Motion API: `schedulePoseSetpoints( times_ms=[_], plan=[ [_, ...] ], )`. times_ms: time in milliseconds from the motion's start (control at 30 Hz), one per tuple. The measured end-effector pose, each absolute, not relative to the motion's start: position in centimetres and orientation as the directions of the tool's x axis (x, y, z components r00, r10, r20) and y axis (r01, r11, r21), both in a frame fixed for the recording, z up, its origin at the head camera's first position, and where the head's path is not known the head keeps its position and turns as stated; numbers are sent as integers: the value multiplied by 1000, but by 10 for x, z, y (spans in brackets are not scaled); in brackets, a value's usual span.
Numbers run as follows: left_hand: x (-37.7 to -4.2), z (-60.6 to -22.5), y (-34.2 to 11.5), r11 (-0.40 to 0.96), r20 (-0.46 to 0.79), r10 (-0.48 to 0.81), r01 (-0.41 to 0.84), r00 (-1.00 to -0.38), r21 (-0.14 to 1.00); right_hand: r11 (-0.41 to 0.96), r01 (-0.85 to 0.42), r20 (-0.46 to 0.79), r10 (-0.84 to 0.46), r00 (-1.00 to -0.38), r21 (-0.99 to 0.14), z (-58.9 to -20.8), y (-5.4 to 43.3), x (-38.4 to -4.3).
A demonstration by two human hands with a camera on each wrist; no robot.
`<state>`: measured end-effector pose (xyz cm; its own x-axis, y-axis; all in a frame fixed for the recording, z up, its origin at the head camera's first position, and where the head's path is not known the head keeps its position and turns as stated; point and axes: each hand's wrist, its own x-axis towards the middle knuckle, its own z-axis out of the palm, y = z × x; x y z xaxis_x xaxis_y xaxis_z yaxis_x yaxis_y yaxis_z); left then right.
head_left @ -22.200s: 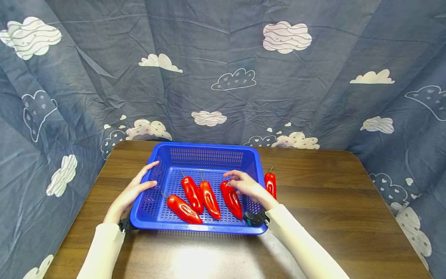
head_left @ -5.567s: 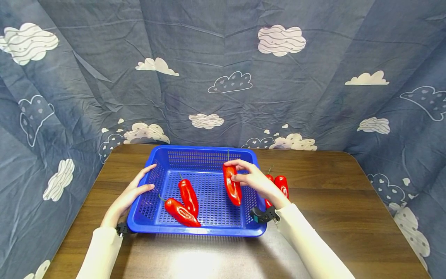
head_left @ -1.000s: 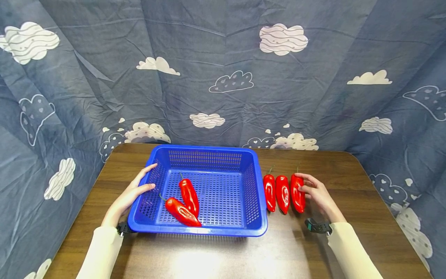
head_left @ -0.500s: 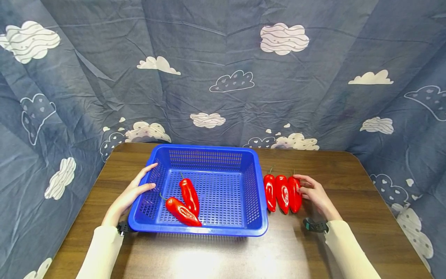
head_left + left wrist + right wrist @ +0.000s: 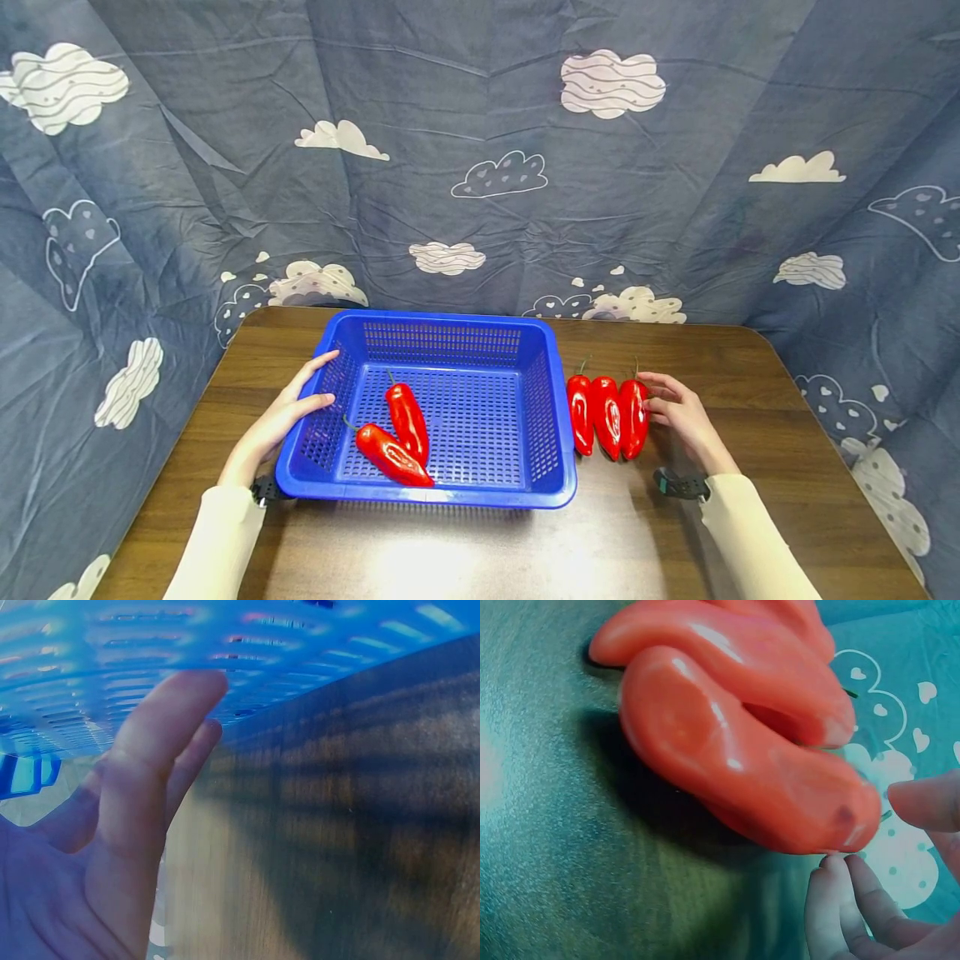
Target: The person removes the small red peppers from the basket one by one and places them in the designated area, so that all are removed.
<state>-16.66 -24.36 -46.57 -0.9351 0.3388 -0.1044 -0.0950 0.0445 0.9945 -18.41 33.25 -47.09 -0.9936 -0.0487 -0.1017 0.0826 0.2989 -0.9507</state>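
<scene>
My left hand (image 5: 279,421) holds the left rim of a blue plastic basket (image 5: 442,497), thumb and a finger reaching over it. In the left wrist view, other fingers (image 5: 135,772) lie against the basket's outer wall. Two red peppers lie in the basket: an upright one (image 5: 407,417) and a slanted one (image 5: 393,456), touching. Right of the basket, three red peppers stand side by side on the table: left (image 5: 580,415), middle (image 5: 607,417), right (image 5: 633,421). At the rightmost one is my right hand (image 5: 686,421), its fingertips by the pepper's stem end and its thumb apart.
A brown wooden table (image 5: 750,417) carries everything. Behind it hangs a dark blue cloth (image 5: 420,100) with white clouds. The row of peppers sits close against the basket's right wall.
Two peppers have gone from the basket to the table row. Over the last second, my right hand slid the rightmost pepper left against its neighbour and loosened its fingers. My left hand stayed put.
</scene>
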Motion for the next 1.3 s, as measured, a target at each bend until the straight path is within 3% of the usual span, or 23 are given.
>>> schedulePoseSetpoints(
  times_ms=[500, 1300],
  plan=[
    [-166, -466, -244, 69, -97, 339, -78, -936, 995, 301, 54, -61, -13, -998, -952, -452, 328, -181],
    [-167, -466, -244, 56, -94, 339, -80, -936, 995, 228, -15, -16, -135, -991, -973, -418, 284, -185]
  ],
)
